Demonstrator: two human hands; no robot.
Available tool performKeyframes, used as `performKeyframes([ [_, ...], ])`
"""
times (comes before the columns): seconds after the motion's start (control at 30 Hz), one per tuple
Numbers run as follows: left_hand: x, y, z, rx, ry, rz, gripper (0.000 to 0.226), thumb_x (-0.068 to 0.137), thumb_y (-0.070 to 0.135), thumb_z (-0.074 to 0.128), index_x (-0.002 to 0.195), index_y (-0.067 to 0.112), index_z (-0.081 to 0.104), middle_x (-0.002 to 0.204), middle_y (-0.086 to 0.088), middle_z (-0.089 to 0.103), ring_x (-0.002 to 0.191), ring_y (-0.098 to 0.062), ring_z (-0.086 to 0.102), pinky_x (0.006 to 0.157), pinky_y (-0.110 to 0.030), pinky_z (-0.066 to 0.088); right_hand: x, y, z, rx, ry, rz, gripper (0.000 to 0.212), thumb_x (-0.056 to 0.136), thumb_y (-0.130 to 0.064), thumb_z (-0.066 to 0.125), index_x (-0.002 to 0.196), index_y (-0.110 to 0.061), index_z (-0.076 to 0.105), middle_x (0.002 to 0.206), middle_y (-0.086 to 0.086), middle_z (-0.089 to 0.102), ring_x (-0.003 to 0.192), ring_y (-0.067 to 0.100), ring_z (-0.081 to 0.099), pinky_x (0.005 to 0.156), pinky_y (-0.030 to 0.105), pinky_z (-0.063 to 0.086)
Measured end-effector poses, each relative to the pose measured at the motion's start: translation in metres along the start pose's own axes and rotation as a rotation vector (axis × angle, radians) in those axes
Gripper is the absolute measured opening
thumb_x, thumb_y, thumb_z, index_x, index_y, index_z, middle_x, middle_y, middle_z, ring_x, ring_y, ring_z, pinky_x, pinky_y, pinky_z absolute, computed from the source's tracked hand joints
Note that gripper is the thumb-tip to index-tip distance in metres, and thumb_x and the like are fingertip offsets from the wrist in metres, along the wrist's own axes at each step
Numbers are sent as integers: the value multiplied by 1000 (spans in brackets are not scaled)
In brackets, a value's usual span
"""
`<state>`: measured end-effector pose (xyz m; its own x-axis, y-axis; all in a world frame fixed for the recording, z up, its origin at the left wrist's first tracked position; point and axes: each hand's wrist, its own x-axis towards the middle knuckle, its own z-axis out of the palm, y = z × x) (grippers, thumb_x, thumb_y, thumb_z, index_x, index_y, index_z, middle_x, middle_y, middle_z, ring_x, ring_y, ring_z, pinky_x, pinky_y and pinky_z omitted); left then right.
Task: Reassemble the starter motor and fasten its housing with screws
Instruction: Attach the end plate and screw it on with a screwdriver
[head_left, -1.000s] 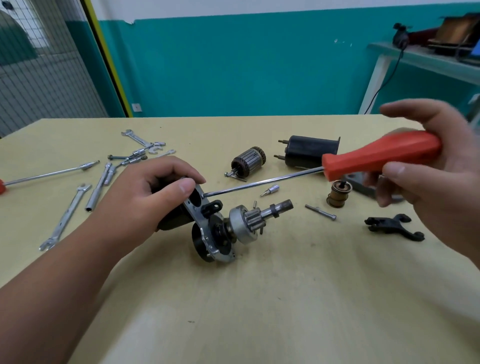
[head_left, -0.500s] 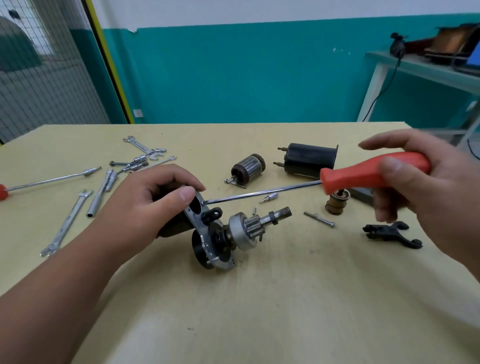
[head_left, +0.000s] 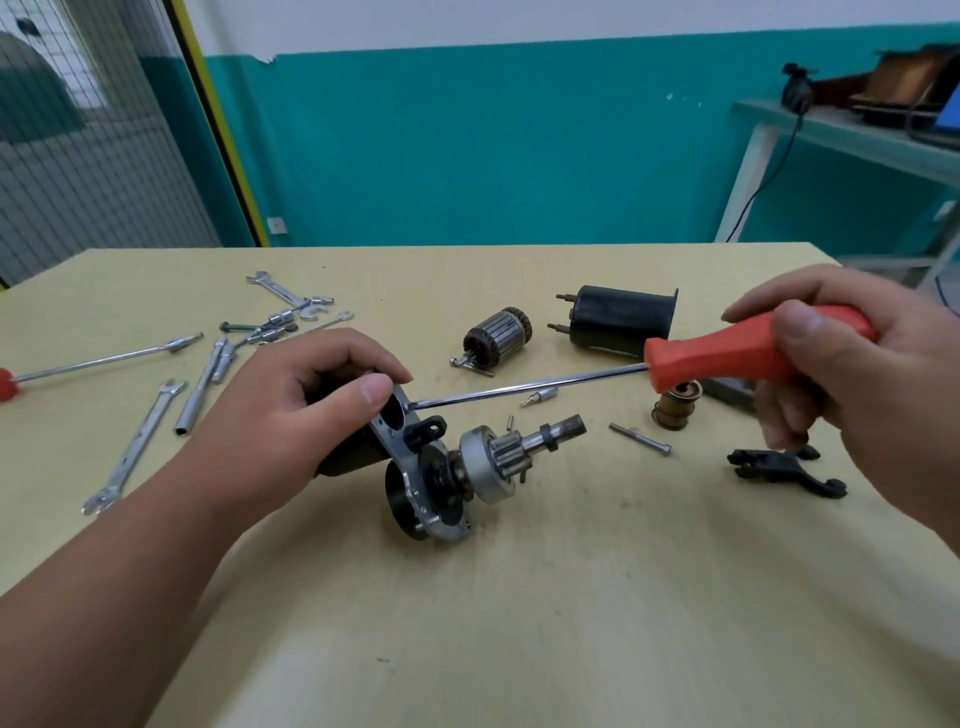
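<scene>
My left hand (head_left: 306, 410) grips the black body of the starter motor assembly (head_left: 441, 467), which lies on the table with its silver plate and pinion gear shaft pointing right. My right hand (head_left: 857, 379) holds the red handle of a long screwdriver (head_left: 727, 353). Its steel shaft runs left and its tip touches the top of the silver plate beside my left thumb. A loose screw (head_left: 640, 439) lies on the table right of the shaft.
On the yellow table (head_left: 519, 623) lie an armature (head_left: 496, 338), a black cylindrical housing (head_left: 621, 319), a copper-coloured spool (head_left: 675, 408), a black fork lever (head_left: 784, 467), a small bit (head_left: 540, 396), several wrenches and sockets (head_left: 208, 364) at left, and a second red-handled driver (head_left: 104, 358).
The view has tilted, so everything sits lower in frame. My right hand and the screwdriver handle came down slightly; the tip stays at the plate. My left hand keeps its hold.
</scene>
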<state>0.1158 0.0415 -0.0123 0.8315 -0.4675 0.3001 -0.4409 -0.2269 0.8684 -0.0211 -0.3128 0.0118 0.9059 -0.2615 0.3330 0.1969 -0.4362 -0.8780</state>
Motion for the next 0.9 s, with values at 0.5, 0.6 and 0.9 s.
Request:
performKeyframes([
  [0.5, 0, -2, 1, -23, -2, -5, 29, 81, 48, 62, 96, 30, 79, 70, 1, 65, 57, -10, 59, 47, -22, 46, 7, 15, -4, 6, 18, -45, 58, 98, -70, 54, 123, -20, 69, 65, 13, 65, 49, 32, 62, 50, 26, 52],
  [0.6, -1, 3, 2, -41, 8, -4, 29, 79, 49, 62, 94, 30, 80, 70, 2, 65, 57, -8, 59, 47, -20, 46, 7, 14, -6, 12, 0, -51, 65, 88, -70, 66, 137, -28, 62, 76, 11, 67, 57, 33, 63, 52, 33, 54],
  [0.9, -1, 5, 2, -50, 12, -13, 28, 79, 50, 63, 92, 32, 80, 71, 6, 67, 58, -5, 62, 46, -19, 47, 5, 7, -2, 75, 8, -50, 67, 81, -71, 72, 137, -37, 61, 73, 9, 66, 59, 32, 65, 48, 32, 52],
])
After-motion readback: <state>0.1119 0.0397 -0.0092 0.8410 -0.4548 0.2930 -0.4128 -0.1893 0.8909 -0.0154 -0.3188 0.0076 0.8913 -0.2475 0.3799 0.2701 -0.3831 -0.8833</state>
